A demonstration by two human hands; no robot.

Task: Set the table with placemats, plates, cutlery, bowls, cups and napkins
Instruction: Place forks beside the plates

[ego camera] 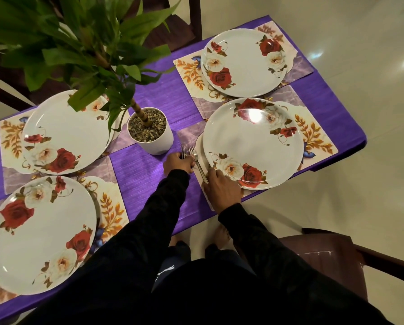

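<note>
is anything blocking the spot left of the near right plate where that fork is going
Nothing visible does. The fork under the right hand already lies on the bare strip of placemat beside the plate. The left hand, gripping more forks, and the plant pot sit off to the side.

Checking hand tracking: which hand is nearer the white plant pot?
Left. The left hand, gripping forks, sits just below the white plant pot; the right hand is farther, beside the near-right plate.

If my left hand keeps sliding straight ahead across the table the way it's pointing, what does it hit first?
Most likely the white plant pot filled with pebbles. The left hand, gripping a bundle of silver forks, points up the purple tablecloth toward the pot's base, with only bare cloth between. Depth is hard to judge.
</note>
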